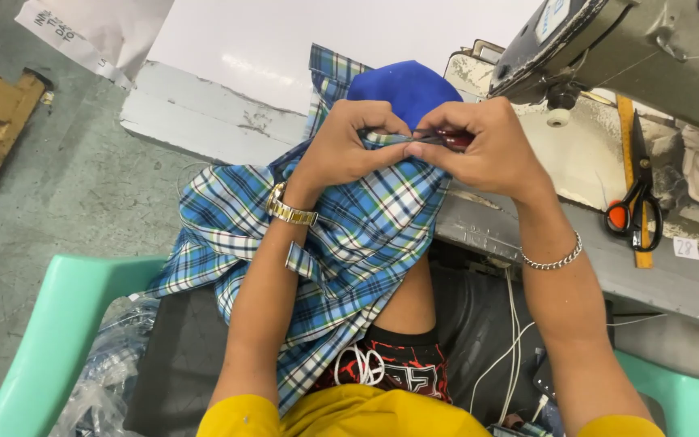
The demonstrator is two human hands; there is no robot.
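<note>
Blue, white and green plaid cotton garment [366, 235] with solid blue fabric section [404, 85] at its far end, draped lengthwise from lap to tabletop [608, 259] edge. Left hand [349, 146] grip pinching the cloth; right hand [487, 150] grip pinching a small red-handled tool [446, 138] against it. Black-and-orange scissors [637, 202] nearby, beside grey sewing machine [633, 48].

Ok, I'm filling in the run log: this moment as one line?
left hand: pinches plaid cloth | right hand: holds red-handled tool at cloth edge | scissors: on table
</note>
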